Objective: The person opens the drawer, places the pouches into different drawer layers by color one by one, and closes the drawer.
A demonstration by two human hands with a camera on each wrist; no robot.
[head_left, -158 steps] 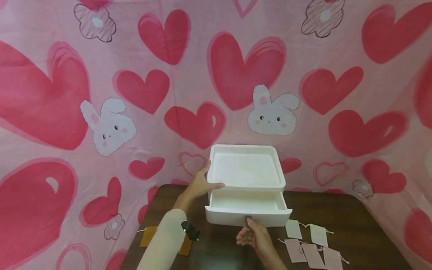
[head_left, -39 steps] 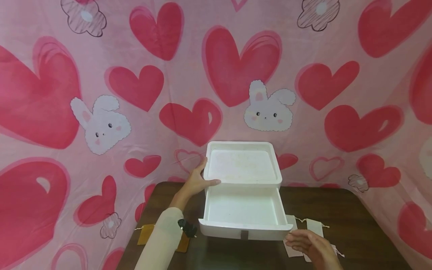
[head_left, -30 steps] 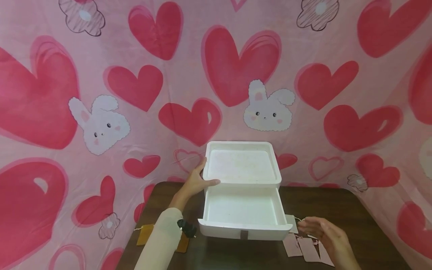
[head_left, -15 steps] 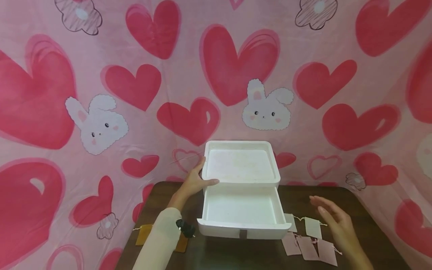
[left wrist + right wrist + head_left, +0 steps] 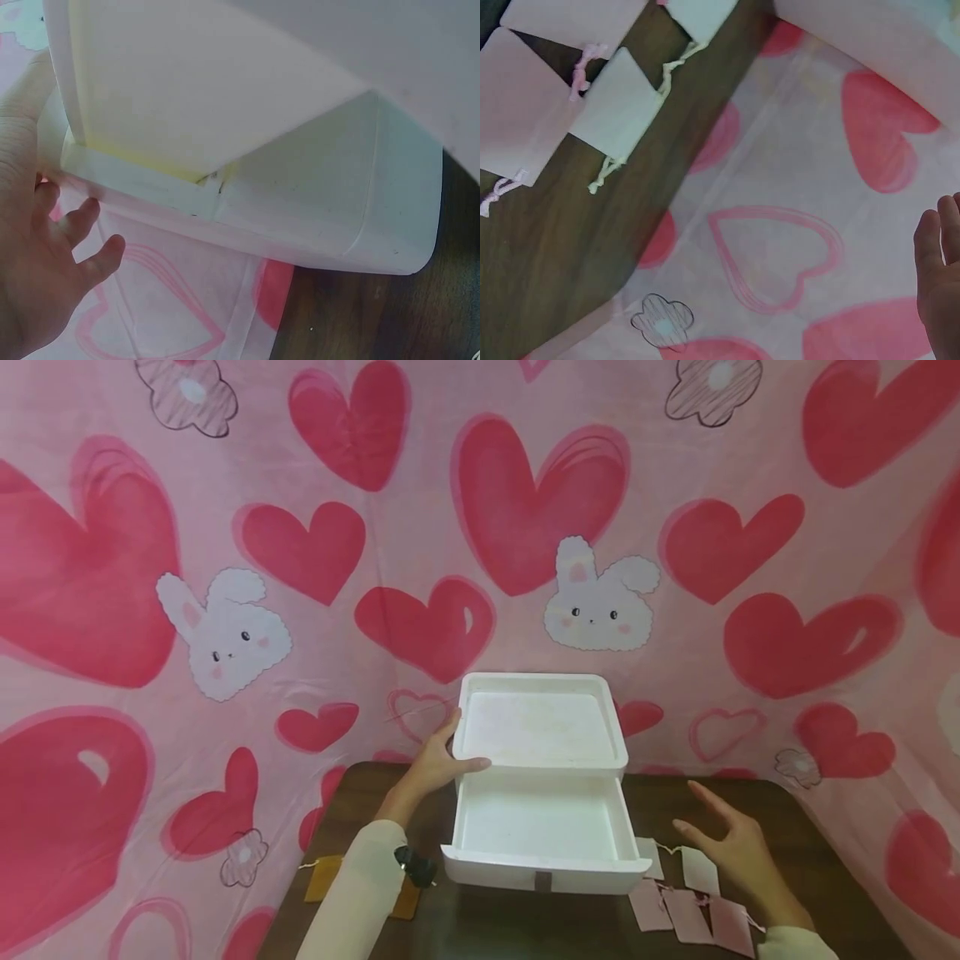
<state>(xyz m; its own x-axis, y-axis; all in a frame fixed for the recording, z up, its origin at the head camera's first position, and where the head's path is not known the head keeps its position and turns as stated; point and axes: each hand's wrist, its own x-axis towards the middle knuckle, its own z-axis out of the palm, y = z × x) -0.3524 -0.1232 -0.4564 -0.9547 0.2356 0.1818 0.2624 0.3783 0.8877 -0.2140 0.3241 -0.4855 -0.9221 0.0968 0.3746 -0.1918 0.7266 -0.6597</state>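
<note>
A white drawer box [image 5: 540, 727] with a shallow tray-like top stands at the table's back. Its empty drawer [image 5: 540, 818], with a dark pull tab [image 5: 543, 881], is pulled well out towards me. My left hand [image 5: 433, 767] rests on the box's left front corner, thumb straight along the front rim. In the left wrist view its other fingers [image 5: 101, 259] lie spread beside the white wall. Over the table at right, my right hand [image 5: 738, 852] hovers empty with thumb and fingers apart. Nearest to it are white drawstring pouches [image 5: 700, 870] and three pink drawstring pouches [image 5: 688, 915].
Mustard-yellow pouches [image 5: 322, 878] lie at the table's left, partly hidden by my left sleeve [image 5: 352, 893]. A pink cloth [image 5: 420, 552] printed with hearts and rabbits hangs behind the dark wooden table [image 5: 510, 927].
The drawer has come further out and my right hand has let go of its tab. That hand has moved right, past the pouches, and spread its fingers. My left hand has stayed on the box.
</note>
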